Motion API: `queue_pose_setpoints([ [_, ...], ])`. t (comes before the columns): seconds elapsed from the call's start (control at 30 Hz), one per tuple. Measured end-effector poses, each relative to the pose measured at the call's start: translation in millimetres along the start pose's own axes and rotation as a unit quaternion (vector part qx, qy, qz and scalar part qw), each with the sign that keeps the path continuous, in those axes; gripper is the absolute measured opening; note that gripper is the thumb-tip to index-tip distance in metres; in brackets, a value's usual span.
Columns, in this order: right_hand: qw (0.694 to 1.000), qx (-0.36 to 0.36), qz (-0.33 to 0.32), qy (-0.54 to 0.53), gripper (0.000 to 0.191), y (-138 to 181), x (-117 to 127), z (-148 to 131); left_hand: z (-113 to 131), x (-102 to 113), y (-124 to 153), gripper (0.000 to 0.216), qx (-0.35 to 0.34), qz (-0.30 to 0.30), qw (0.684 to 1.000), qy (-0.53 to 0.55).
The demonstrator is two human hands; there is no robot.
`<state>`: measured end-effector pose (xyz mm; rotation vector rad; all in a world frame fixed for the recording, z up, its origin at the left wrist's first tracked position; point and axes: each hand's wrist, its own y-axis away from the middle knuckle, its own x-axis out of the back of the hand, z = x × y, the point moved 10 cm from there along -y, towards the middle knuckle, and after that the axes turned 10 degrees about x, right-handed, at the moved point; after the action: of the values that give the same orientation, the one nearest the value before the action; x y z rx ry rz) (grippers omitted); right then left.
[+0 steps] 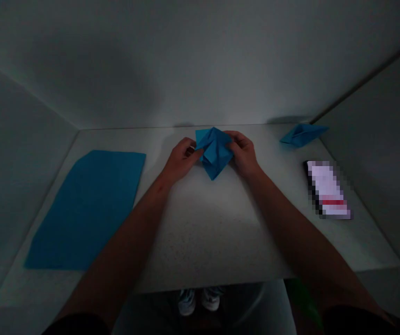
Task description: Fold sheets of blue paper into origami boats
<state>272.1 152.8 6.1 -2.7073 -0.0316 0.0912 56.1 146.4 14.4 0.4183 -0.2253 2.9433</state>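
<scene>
Between my two hands is a folded piece of blue paper (214, 151), with several creased flaps and a point facing toward me. My left hand (183, 160) pinches its left edge between thumb and fingers. On the opposite side, my right hand (243, 152) grips the right edge, thumb in front and fingers behind. The paper is held just above the white tabletop, close to the back wall; whether its lower tip touches the surface I cannot tell.
A large flat blue sheet (91, 209) lies at the left, partly behind my left forearm. A folded blue paper boat (303, 135) sits at the back right, with a blurred phone (329, 188) nearer me. White walls enclose the tabletop (200, 246) at the back and sides.
</scene>
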Motion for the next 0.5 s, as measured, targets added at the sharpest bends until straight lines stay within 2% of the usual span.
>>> queue_pose_setpoints([
  [0.1, 0.999, 0.024, -0.036, 0.014, 0.040, -0.4, -8.1, -8.0, 1.6, 14.0, -3.6, 0.022, -0.022, 0.039, 0.997, 0.056],
  [0.2, 0.996, 0.043, -0.068, 0.041, 0.044, -0.1, -14.4, -14.2, -3.7, 23.0, -6.7, 0.024, -0.004, 0.063, 0.991, 0.115],
  [0.33, 0.990, 0.059, -0.112, 0.063, 0.045, 4.5, -25.2, -23.2, -8.5, 18.2, -7.1, 0.025, 0.040, 0.043, 0.986, 0.157],
  [0.5, 0.976, 0.093, -0.146, 0.131, 0.049, 15.3, -39.3, -42.2, -1.0, 19.3, -3.2, 0.026, 0.042, 0.054, 0.988, 0.136],
])
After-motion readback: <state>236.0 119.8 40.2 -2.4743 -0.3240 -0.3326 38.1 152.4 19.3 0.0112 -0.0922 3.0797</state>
